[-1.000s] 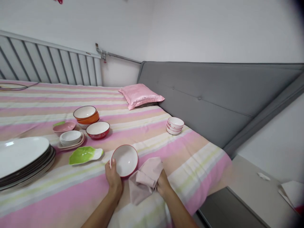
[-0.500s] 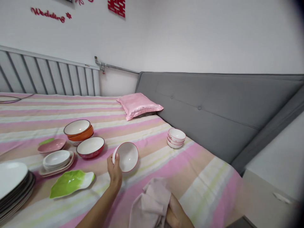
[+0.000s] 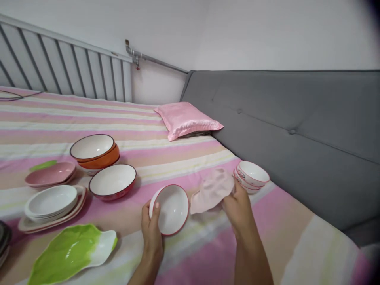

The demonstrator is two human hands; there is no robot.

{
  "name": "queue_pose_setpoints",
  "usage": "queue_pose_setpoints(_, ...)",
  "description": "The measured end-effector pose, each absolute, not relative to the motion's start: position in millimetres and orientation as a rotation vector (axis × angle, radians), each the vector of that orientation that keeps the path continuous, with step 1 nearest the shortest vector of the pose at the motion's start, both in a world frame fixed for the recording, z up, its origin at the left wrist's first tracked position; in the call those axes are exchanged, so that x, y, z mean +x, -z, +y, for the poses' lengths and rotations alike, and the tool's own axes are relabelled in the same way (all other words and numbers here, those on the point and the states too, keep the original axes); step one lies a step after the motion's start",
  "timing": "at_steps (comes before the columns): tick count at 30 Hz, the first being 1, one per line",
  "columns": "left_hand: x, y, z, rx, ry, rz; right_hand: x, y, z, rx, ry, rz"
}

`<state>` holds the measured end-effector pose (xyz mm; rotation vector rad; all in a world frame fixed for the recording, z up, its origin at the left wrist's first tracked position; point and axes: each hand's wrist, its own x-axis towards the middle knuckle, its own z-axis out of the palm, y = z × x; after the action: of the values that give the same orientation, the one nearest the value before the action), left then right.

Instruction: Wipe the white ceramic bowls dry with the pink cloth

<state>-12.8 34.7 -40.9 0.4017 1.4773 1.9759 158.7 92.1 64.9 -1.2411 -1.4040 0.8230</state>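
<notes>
A white bowl with a red rim (image 3: 173, 209) is tilted in my left hand (image 3: 152, 227), thumb over the rim and fingers behind its wall. My right hand (image 3: 239, 202) grips a pale pink cloth (image 3: 213, 190) by its right side, and the rest of it fans out toward the bowl. The cloth and the bowl look slightly apart. Just behind my right hand stands a small stack of white bowls with red rims (image 3: 252, 174), partly hidden by the fingers.
On the striped bedspread (image 3: 142, 130) sit orange bowls (image 3: 101, 157), a red bowl (image 3: 113, 182), small white dishes (image 3: 52, 202), a pink dish (image 3: 52, 174) and a green leaf-shaped plate (image 3: 71, 247). A pink pillow (image 3: 188, 118) lies against the grey headboard (image 3: 267, 111).
My right hand has lifted the cloth up and brought it beside the bowl, spreading it out. My left hand still holds the bowl. The view has tipped downward and come closer.
</notes>
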Motion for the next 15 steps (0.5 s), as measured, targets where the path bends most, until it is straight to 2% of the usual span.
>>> queue_pose_setpoints(6,-7.9,47.2,35.1,0.333,-1.961,1.419,153.0,-11.7,115.3,-1.670,-0.547,-1.724)
queue_pose_setpoints(11,-4.3,45.6,37.5,0.263,-1.972,1.394,166.2,-14.1,122.7,-1.776,-0.279,-1.736)
queue_pose_setpoints(13,-2.9,43.7,38.3,0.217,-1.993,1.377,167.5,-23.8,118.0,-1.718,-0.307,-1.739)
queue_pose_setpoints(15,-1.5,42.0,39.1,0.175,-2.026,1.346,166.0,-31.6,110.5,-1.596,-0.487,-1.827)
